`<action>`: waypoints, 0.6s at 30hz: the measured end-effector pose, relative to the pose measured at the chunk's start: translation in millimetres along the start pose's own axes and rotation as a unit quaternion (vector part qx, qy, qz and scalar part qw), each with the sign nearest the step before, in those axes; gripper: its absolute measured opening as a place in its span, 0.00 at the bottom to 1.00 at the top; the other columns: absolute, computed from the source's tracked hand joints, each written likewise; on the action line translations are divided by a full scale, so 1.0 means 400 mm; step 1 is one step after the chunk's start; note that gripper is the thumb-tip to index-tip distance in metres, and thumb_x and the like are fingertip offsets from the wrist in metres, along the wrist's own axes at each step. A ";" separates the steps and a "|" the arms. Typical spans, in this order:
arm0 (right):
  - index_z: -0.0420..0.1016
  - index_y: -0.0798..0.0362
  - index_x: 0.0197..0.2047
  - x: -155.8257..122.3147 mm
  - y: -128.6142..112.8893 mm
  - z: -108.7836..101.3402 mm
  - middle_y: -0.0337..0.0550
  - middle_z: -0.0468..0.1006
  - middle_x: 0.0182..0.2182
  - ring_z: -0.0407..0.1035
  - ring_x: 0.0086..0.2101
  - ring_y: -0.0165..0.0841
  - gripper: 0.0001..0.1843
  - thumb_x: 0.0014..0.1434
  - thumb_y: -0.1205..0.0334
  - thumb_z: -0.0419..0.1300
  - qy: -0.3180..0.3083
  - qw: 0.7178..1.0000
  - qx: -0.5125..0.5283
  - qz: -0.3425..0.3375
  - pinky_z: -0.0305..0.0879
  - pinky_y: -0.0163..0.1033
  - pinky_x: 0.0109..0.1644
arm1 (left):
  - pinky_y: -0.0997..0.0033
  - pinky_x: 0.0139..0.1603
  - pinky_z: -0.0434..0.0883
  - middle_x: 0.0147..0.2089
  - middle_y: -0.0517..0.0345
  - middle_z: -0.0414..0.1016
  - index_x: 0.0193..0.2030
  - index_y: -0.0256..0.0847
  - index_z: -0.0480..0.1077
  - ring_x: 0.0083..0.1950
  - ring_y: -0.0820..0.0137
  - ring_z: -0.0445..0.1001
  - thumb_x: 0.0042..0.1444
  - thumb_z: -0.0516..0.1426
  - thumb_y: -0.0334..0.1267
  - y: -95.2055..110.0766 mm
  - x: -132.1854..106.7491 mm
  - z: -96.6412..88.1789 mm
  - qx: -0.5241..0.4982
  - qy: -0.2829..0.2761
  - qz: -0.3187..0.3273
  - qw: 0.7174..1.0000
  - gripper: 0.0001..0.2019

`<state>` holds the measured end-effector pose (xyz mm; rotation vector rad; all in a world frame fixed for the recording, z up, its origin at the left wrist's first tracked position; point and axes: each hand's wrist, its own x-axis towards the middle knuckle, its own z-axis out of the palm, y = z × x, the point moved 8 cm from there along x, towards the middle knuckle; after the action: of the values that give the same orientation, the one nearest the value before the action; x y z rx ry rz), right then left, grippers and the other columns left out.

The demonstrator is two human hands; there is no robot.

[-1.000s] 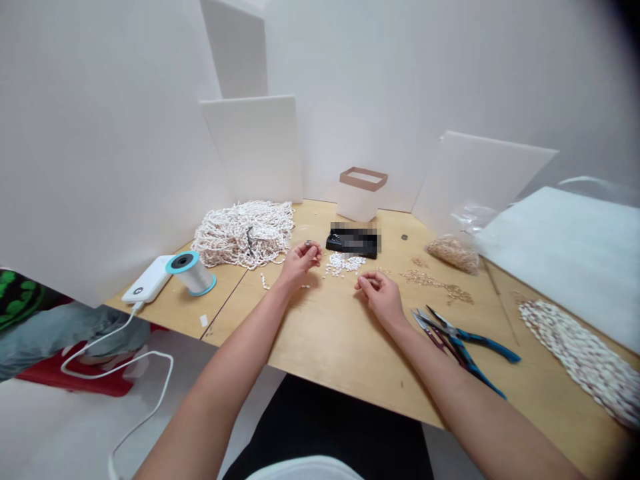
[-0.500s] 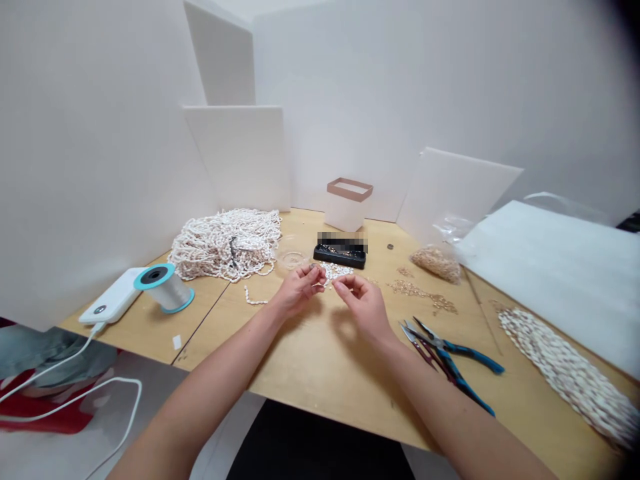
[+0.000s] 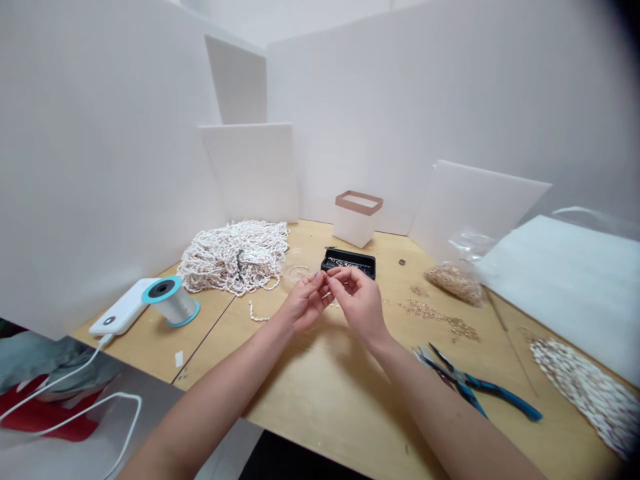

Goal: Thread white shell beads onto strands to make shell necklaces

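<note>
Hands over bench, seen from head height. Left hand (image 3: 305,303) and right hand (image 3: 360,307) are raised close together above the bench (image 3: 310,413), just in front of a black tray (image 3: 349,264) containing small metallic pieces. Fingers (image 3: 316,285) of both hands are curled inward, the tips meeting in a pinch; whatever lies between them is too small to make out. Beside the left hand are a clear dish (image 3: 299,273) and a loose bead strand (image 3: 256,315). Further left lies a large heap of white bead strands (image 3: 233,259), then a thread spool (image 3: 173,301) touching a white power bank (image 3: 123,308) with a white cable (image 3: 75,393) hanging over the bench edge. Right of the hands lie scattered shell chips (image 3: 440,318) and a clear bag of chips (image 3: 454,285). Blue-handled pliers (image 3: 500,390) rest near the right forearm (image 3: 430,393). A braided bead bundle (image 3: 585,397) lies at the far right, beside a white foam sheet (image 3: 560,280). A small white box (image 3: 356,220) stands behind the tray.
</note>
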<state>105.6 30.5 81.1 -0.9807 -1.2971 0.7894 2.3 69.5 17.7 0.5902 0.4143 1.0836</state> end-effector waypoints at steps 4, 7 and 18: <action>0.73 0.53 0.32 0.014 0.001 -0.018 0.48 0.79 0.41 0.75 0.39 0.37 0.06 0.57 0.59 0.62 0.016 1.000 0.006 -0.009 0.73 0.42 0.44 | 0.76 0.39 0.70 0.34 0.57 0.75 0.35 0.36 0.75 0.34 0.77 0.71 0.50 0.66 0.35 -0.009 0.040 0.017 -0.018 -0.001 -0.019 1.000 0.07; 0.73 0.53 0.31 0.025 0.006 -0.044 0.49 0.78 0.42 0.75 0.41 0.38 0.06 0.57 0.60 0.62 0.042 0.999 0.001 -0.012 0.73 0.43 0.45 | 0.76 0.36 0.69 0.34 0.57 0.75 0.33 0.36 0.74 0.31 0.77 0.70 0.53 0.64 0.35 -0.021 0.080 0.039 -0.013 0.002 -0.035 0.999 0.05; 0.71 0.51 0.31 0.014 0.031 -0.067 0.49 0.78 0.43 0.75 0.41 0.38 0.06 0.57 0.59 0.62 0.076 0.997 -0.005 -0.024 0.75 0.44 0.43 | 0.74 0.38 0.69 0.33 0.58 0.75 0.33 0.37 0.74 0.32 0.77 0.70 0.56 0.62 0.36 -0.046 0.087 0.042 -0.007 0.028 -0.032 0.999 0.04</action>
<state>133.4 36.8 72.1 -0.9938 -1.1894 0.6589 39.4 90.9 18.2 0.5318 0.4714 1.0424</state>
